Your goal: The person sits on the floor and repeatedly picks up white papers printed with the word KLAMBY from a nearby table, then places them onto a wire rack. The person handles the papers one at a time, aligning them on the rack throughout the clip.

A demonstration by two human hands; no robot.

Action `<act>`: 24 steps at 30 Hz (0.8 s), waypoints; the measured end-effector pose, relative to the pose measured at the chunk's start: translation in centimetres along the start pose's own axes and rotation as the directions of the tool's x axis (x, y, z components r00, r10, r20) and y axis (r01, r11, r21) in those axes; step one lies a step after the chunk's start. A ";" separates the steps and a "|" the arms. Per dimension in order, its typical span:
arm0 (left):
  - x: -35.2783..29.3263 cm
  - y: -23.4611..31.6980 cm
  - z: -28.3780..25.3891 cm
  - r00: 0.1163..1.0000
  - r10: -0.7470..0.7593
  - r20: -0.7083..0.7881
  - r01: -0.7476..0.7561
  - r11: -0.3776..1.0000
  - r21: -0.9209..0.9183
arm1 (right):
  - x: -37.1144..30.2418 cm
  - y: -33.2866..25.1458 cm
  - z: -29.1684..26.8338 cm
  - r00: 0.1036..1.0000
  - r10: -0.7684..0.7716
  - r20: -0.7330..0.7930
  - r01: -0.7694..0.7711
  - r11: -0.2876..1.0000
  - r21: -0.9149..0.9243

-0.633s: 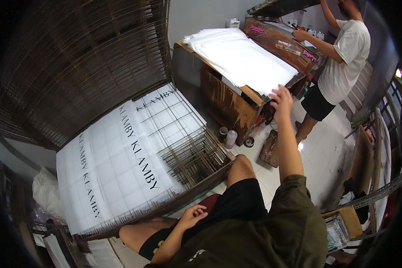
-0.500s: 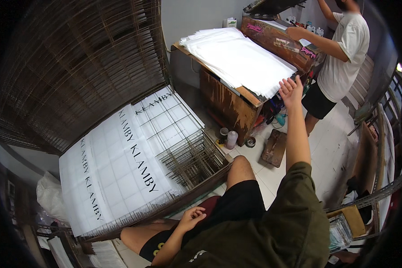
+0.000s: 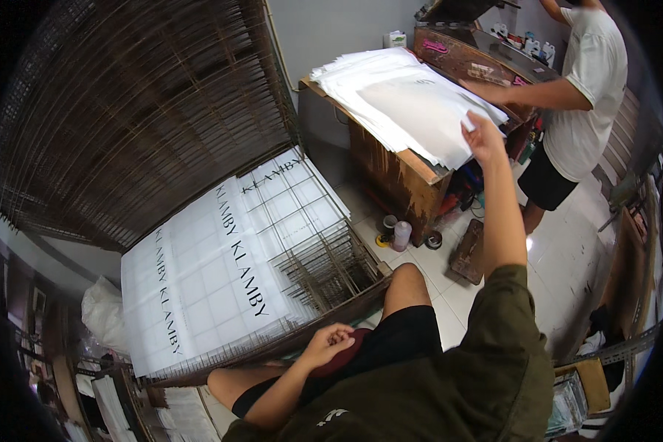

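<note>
From where I stand, white rectangular sheets with black print [image 3: 191, 276] cover the brown wire rack [image 3: 331, 276] at left, and the slack, part-curled left grip [image 3: 329, 344] rests over the lap. Further right, a thin greyish-white rectangular sheet [image 3: 416, 103] lies over the white paper pile [image 3: 339, 72] on the worn brown wooden table [image 3: 394, 158], extending leftward from the right grip [image 3: 484, 140], which pinches its right-hand edge.

Co-worker's raised forearm [image 3: 555, 10] partly off-frame
</note>
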State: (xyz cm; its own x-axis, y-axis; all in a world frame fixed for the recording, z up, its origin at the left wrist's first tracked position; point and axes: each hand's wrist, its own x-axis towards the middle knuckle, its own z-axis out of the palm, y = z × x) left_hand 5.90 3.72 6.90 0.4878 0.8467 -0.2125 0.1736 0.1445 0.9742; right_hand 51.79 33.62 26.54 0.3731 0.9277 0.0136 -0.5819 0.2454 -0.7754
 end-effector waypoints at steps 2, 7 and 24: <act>3.4 2.6 -0.8 0.997 0.060 0.041 -0.064 0.993 0.095 | -4.9 2.7 1.9 1.000 -0.022 -0.012 0.022 0.999 -0.049; 15.9 14.7 0.4 0.997 -0.078 -0.030 0.069 0.970 -0.232 | -14.9 8.3 4.0 0.999 0.033 0.009 -0.033 0.998 -0.044; 17.2 23.1 -1.5 0.971 0.144 -0.189 -0.223 0.823 -0.523 | -18.3 8.1 -10.5 0.981 0.192 0.022 -0.190 0.936 0.295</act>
State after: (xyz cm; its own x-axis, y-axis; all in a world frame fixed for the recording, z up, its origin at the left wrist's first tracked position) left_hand 16.97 22.37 25.84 0.3375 0.9399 -0.0521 -0.4135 0.1978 0.8888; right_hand 47.83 15.73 13.41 0.2384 0.9635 -0.1220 -0.8292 0.1366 -0.5420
